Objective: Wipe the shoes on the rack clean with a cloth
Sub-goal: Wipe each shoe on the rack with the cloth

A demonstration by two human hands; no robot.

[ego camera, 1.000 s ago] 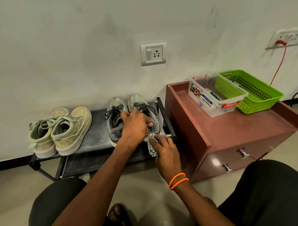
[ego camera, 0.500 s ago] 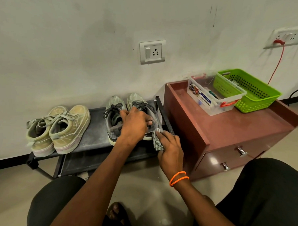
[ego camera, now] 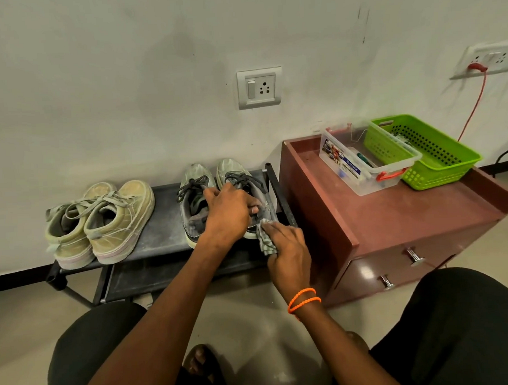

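Black metal shoe rack carries beige sneakers at its left and grey sneakers at its right end. Left hand grips the right grey sneaker; right hand clutches the cloth against its side.

One readable label, on the clear plastic box.
"MULTI BOX" in white on a blue strip on the box's long side wall, at about 2 o'clock from the hands; the smaller print beside it is too small to read.
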